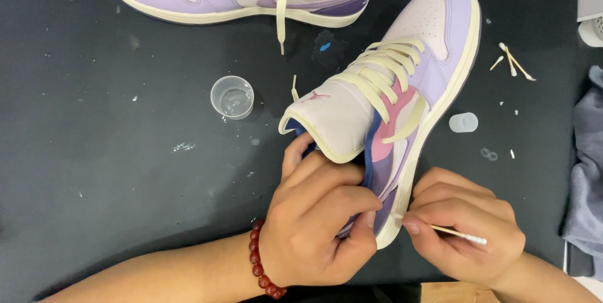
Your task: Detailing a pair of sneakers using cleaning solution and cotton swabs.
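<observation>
While the left hand clamps the lilac sneaker's heel, toe pointing away up the tabletop, right hand fingers pinch a cotton swab, tip at the sole edge.

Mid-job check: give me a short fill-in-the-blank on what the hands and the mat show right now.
1. The right hand pinches a cotton ____.
2. The left hand grips the sneaker at its ____ end.
3. A bracelet of ____ beads circles the left wrist.
4. The clear cup stands ____.

Missing: swab; heel; red; upright
</observation>
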